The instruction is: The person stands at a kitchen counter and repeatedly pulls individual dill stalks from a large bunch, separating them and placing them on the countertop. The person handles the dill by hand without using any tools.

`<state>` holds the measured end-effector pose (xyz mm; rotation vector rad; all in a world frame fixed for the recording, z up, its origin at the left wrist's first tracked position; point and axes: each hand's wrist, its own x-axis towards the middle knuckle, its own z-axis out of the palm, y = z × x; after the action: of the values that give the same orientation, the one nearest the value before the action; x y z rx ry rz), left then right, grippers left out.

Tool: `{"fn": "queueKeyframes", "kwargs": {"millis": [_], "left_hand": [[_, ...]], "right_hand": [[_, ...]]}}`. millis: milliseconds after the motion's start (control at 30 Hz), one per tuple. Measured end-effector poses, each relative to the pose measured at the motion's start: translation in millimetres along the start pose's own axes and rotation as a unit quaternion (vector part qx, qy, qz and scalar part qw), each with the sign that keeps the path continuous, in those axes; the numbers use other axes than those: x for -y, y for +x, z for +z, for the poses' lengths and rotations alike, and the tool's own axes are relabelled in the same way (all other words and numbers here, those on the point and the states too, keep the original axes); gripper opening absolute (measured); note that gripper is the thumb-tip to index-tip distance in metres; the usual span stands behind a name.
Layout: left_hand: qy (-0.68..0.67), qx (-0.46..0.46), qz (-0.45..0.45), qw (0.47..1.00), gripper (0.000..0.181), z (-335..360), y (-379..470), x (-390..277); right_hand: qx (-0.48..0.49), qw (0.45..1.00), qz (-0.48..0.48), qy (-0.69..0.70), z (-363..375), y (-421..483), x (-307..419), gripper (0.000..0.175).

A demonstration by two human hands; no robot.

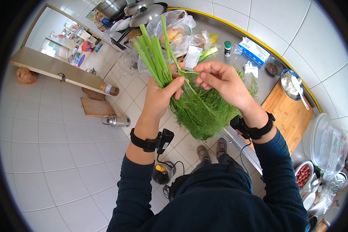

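Note:
My left hand [160,97] is wrapped around a bunch of feathery green fennel or dill [198,116]. The thick pale-green stalks [155,55] rise above my fist, and the fine fronds hang down beyond it over the floor. Between the thumb and fingers of my right hand [224,82] is a thin side stem [190,72], which branches off a slender stalk beside the bunch. A few more fronds show behind my right wrist, near the steel worktop. Each wrist wears a black strap with a small device on it.
On the worktop stand a green-capped bottle [227,48], a blue-and-white box [253,50], a small sauce bowl [274,66] and a bowl of white paste with a spoon [288,84]. A wooden cutting board [290,116] lies to the right, near plastic containers [322,139]. Plastic bags [181,27] sit at the back.

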<state>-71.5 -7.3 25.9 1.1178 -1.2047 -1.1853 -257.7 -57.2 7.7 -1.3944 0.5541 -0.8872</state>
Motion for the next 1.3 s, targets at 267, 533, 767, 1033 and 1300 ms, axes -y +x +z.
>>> {"fn": "queueKeyframes", "kwargs": {"millis": [267, 533, 767, 1033, 1300], "left_hand": [[-0.01, 0.004, 0.006, 1.0, 0.036, 1, -2, 0], [0.05, 0.005, 0.013, 0.999, 0.039, 11, -3, 0], [0.059, 0.028, 0.012, 0.998, 0.043, 12, -5, 3], [0.016, 0.062, -0.002, 0.998, 0.041, 9, -6, 0], [0.03, 0.085, -0.021, 0.996, 0.048, 6, -9, 0]], "right_hand": [[-0.016, 0.997, -0.043, -0.063, 6, -3, 3, 0.026], [-0.116, 0.964, -0.083, -0.226, 22, -5, 15, 0.026], [-0.108, 0.964, -0.083, -0.229, 21, -2, 17, 0.014], [-0.064, 0.929, -0.213, -0.296, 14, -1, 11, 0.008], [-0.093, 0.816, -0.328, -0.468, 6, 1, 5, 0.009]]}}
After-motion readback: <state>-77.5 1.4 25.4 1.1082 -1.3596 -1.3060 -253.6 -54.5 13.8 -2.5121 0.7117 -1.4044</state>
